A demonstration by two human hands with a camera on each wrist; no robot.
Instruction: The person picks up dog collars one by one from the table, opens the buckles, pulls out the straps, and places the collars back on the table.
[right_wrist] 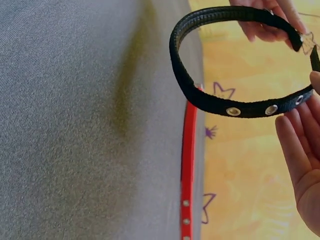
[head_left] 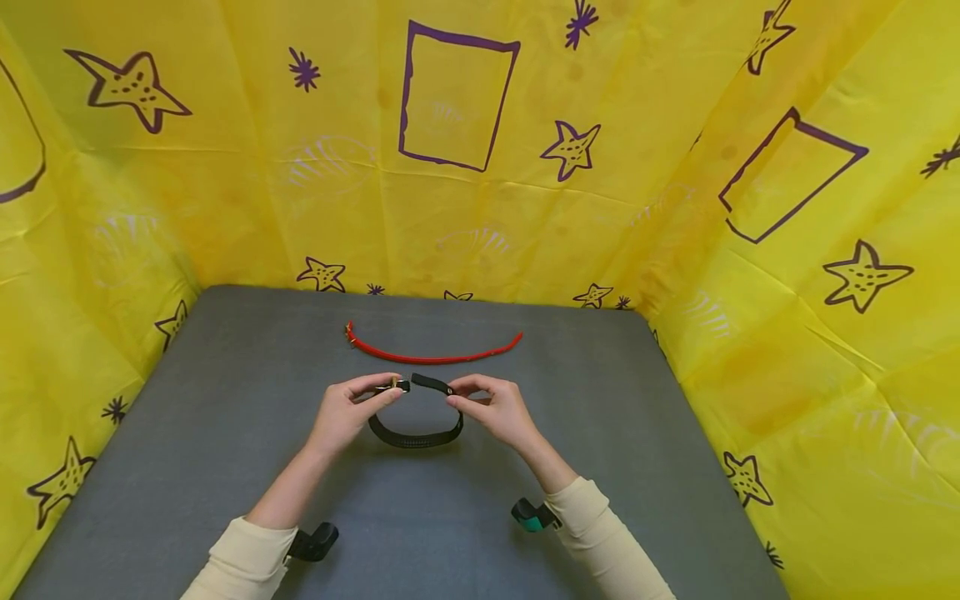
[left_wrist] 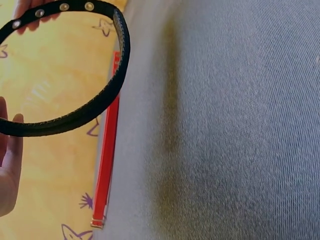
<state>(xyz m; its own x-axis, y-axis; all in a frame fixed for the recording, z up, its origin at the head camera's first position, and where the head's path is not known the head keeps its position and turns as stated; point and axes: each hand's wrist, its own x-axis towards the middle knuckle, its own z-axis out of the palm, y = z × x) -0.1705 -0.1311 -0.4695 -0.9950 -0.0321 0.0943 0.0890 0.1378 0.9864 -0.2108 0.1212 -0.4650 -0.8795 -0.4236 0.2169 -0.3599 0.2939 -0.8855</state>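
A black collar [head_left: 416,441] with metal eyelets is held up above the grey table, bent into a loop that gaps at the far side. My left hand [head_left: 345,415] pinches it beside the metal buckle [head_left: 403,385]. Finger and thumb of my right hand [head_left: 501,410] grip the eyelet end, whose tip points left toward the buckle. In the right wrist view the strap tip is close to the buckle [right_wrist: 306,42]; whether it passes through cannot be told. Behind the hands lies a red collar [head_left: 431,361], gold buckle at its left end.
The grey tabletop [head_left: 420,525] stretches around the hands. Yellow cloth [head_left: 465,208] printed with starfish and frames hangs behind it and along both sides. A dark wrist device sits at each sleeve [head_left: 251,554].
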